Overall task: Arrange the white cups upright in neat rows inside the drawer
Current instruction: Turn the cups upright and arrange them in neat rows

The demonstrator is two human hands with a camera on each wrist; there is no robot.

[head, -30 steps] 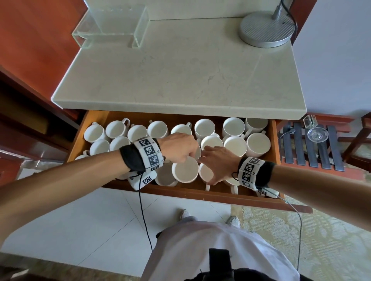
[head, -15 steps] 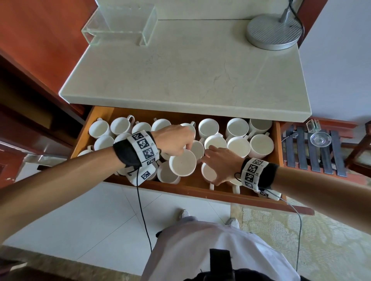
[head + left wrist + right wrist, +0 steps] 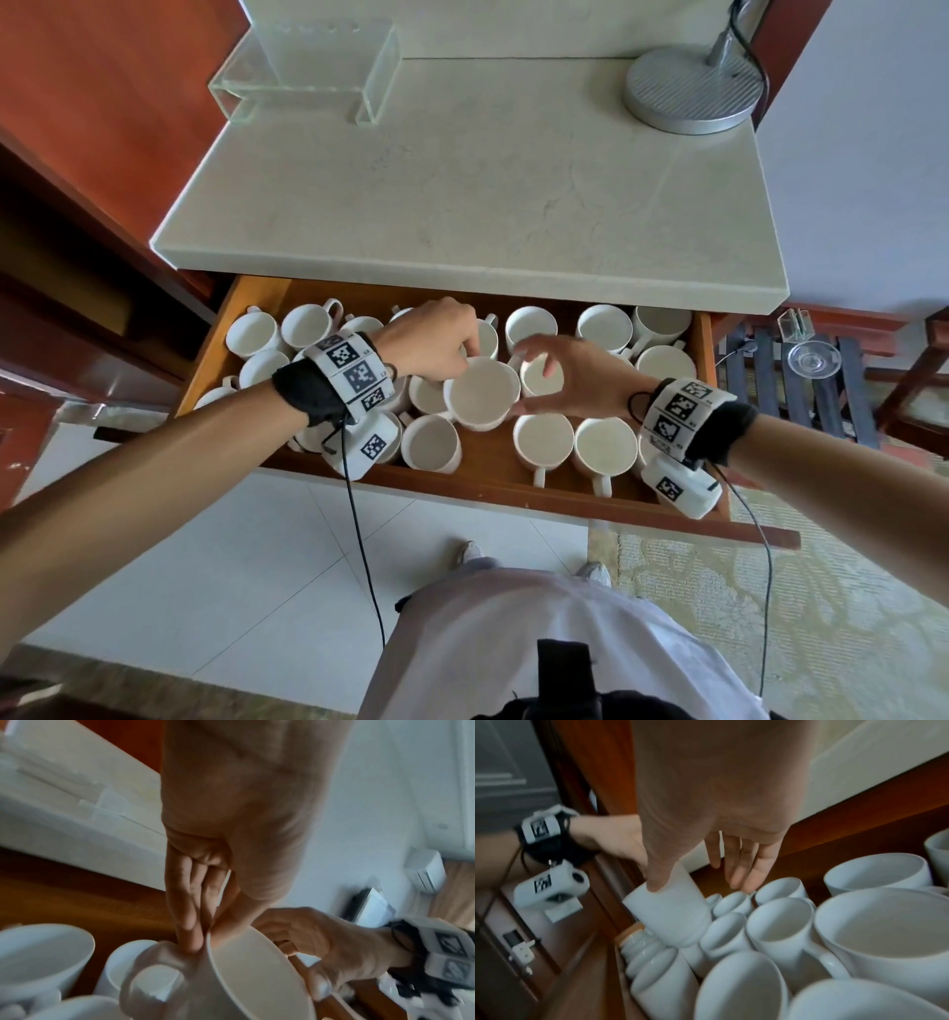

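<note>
Several white cups stand upright in the open wooden drawer [image 3: 493,496]. My left hand [image 3: 441,344] pinches the rim of one white cup [image 3: 482,393] and holds it tilted above the drawer's middle. In the left wrist view the fingers [image 3: 190,923] lie outside the rim of this cup [image 3: 257,973], near its handle. My right hand [image 3: 565,375] is beside the cup on its right, fingers spread and straight. Its thumb [image 3: 659,878] touches the wall of the lifted cup [image 3: 670,908]. A cup [image 3: 542,375] sits under the right palm.
A pale stone countertop [image 3: 462,180] overhangs the drawer's back rows. On it stand a clear acrylic stand [image 3: 308,67] and a round metal lamp base [image 3: 693,87]. A slatted rack with a glass dish [image 3: 814,360] is at the right. Cups crowd the drawer's left end.
My left hand has raised the cup out of the drawer's front middle. My right hand has left the front cups and come up against the lifted cup's side.
</note>
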